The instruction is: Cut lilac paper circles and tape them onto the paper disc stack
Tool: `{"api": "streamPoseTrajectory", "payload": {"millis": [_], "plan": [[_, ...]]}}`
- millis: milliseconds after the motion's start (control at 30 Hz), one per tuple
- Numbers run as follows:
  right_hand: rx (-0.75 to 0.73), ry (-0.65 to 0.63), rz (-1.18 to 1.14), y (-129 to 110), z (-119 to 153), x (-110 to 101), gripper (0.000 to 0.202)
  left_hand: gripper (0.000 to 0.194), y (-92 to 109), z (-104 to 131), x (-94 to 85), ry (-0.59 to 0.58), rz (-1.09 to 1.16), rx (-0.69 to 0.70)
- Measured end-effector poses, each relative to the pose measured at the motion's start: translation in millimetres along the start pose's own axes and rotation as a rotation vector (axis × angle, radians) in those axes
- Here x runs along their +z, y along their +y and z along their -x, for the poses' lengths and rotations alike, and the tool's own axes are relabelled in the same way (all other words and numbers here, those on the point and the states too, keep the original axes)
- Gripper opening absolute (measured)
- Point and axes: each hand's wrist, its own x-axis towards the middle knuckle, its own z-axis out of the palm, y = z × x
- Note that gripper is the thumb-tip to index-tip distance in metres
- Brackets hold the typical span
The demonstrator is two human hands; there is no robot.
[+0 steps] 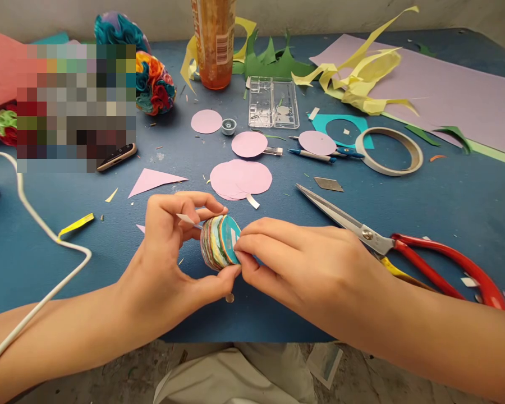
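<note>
A small round stack of many-coloured paper discs [215, 242] is tilted on its side, its teal end face turned to the right. My left hand [168, 252] is closed around the stack, thumb below and fingers above. A white strip [234, 235] lies on the teal face. At this face my right hand [290, 258] has its thumb and fingers pinched together; what they grip is hidden. Another white strip [186, 219] sticks out by my left fingers. Just beyond lie overlapping pink paper circles [240, 178] with a small white piece [253, 201] at their edge.
Red-handled scissors [367, 233] lie open-bladed at right, near a tape roll [389, 151]. A compass [313, 154], a clear plastic case [273, 102] and an orange bottle [215, 47] stand or lie farther back. A white cable [46, 216] crosses over my left forearm.
</note>
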Motion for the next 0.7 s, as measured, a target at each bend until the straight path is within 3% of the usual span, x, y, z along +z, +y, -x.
{"api": "streamPoseTrajectory", "payload": {"millis": [133,300,700], "plan": [[-0.042,0.064,0.002,1.9,0.9,2.7,0.017,0.058,0.2,-0.8,0.5,0.004,0.000,0.002],[0.006,0.003,0.029,1.3,-1.0,-1.5,0.015,0.059,-0.4,-0.5,0.2,-0.006,0.004,0.019],[0.000,0.015,0.016,-0.5,0.0,-2.3,0.013,0.057,0.4,-0.2,0.2,-0.009,0.012,0.013]]}}
